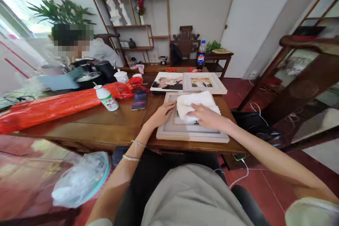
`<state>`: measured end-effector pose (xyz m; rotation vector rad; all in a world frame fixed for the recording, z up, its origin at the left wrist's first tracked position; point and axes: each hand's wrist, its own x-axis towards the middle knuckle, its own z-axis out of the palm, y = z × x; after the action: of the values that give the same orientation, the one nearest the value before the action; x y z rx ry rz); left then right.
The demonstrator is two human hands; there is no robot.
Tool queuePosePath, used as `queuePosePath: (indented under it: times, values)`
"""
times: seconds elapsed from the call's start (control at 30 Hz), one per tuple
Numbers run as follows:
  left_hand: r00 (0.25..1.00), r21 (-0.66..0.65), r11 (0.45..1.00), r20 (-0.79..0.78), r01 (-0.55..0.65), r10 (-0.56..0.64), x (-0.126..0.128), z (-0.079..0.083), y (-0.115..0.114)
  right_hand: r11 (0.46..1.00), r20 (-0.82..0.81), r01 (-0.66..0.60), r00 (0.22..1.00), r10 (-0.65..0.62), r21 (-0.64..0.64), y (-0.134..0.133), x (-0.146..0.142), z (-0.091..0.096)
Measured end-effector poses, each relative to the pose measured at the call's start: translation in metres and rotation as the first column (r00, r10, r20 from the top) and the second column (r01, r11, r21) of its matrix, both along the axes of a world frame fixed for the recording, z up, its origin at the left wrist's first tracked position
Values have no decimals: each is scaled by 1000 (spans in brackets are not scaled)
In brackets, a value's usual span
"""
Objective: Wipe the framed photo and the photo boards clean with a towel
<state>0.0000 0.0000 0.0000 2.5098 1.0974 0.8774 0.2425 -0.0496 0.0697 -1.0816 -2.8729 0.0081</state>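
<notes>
Framed picture (189, 129), bottle (200, 58) of dark liquid beyond
Pale-bordered; our half-closed right hand (205, 114) holds white cloth (202, 99) over it, our open left hand (163, 113) nothing.

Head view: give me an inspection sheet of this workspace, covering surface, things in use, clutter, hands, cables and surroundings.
Surface: brown wooden table.
Things in use: white cloth on the near picture frame; a photo panel and a second frame lie beyond.
Clutter: red plastic-wrapped bundle, white bottle, phone, cola bottle.
Hands: right hand pressed on the cloth; left hand on the near frame, beside the cloth; exact fingertip contact unclear.
Cables: white cable below the table's right side, plugged into a small device.
Surroundings: another person at left; wall shelf, carved chair and plant behind.
</notes>
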Motion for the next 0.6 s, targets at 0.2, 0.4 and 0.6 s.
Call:
queuePosePath:
  times: [0.2, 0.4, 0.6]
  values:
    - [1000, -7, 1000, 3, -14, 14, -2, -1, 2, 970, -58, -133, 991, 124, -205, -59, -3, 18]
    - [1000, -5, 1000, 5, -21, 21, -1, -2, 3, 999, -33, -35, 999, 34, -18, -36, -2, 1]
    - [1000, -18, 999, -12, -29, 29, -1, -1, 2, 969, 27, 190, 980, -197, 158, 37, 3, -7]
